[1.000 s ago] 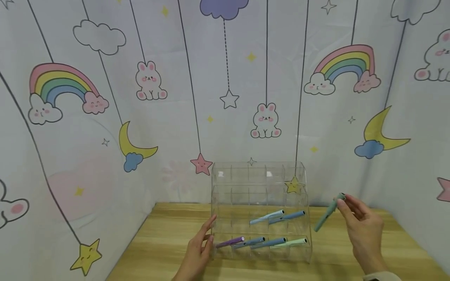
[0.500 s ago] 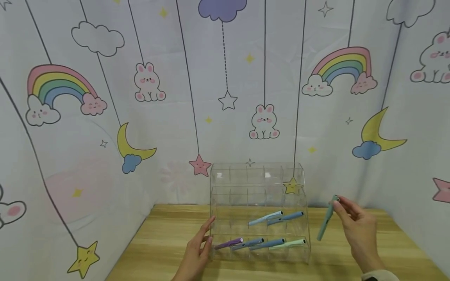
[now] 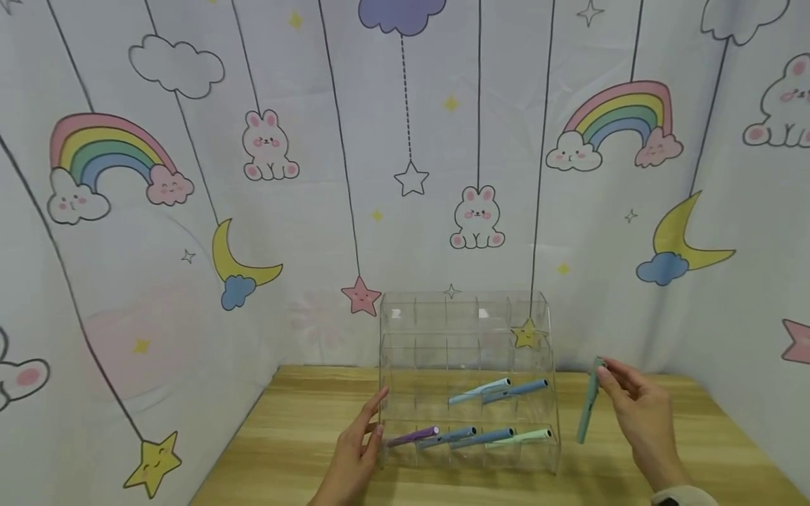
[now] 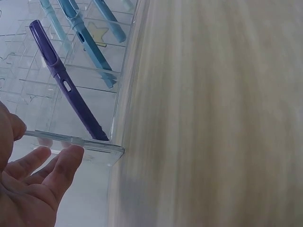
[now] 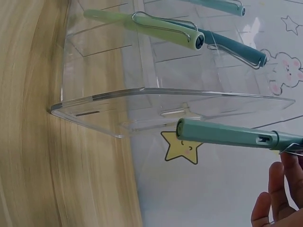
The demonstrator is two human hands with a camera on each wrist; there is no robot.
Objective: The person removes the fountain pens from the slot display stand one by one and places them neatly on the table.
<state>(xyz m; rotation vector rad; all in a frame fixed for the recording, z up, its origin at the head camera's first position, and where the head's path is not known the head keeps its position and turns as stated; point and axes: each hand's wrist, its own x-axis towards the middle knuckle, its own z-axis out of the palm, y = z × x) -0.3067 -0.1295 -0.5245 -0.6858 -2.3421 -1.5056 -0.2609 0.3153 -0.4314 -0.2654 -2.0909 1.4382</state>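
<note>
A clear acrylic pen rack (image 3: 464,414) stands on the wooden table. My left hand (image 3: 354,443) touches its left side panel, fingers mostly extended; in the left wrist view the fingertips (image 4: 71,153) lie at the panel's outer face. To the right of the rack, my right hand (image 3: 645,414) pinches a capped green pen (image 3: 590,404) near its upper, clip end. The pen hangs steeply, its other end down. In the right wrist view the green pen (image 5: 222,133) shows beside the rack's right panel, apart from it, with the fingers around its clip end.
The bottom tier bears a purple pen (image 3: 413,436), blue pens (image 3: 484,439) and a pale green pen (image 3: 522,438). Above them lie a light blue pen (image 3: 479,391) and a darker blue pen (image 3: 515,391). A patterned curtain (image 3: 316,232) hangs behind the table (image 3: 285,422).
My right hand has moved slightly left and down, and the green pen has swung from a slant to nearly upright. The left hand and the rack stay put.
</note>
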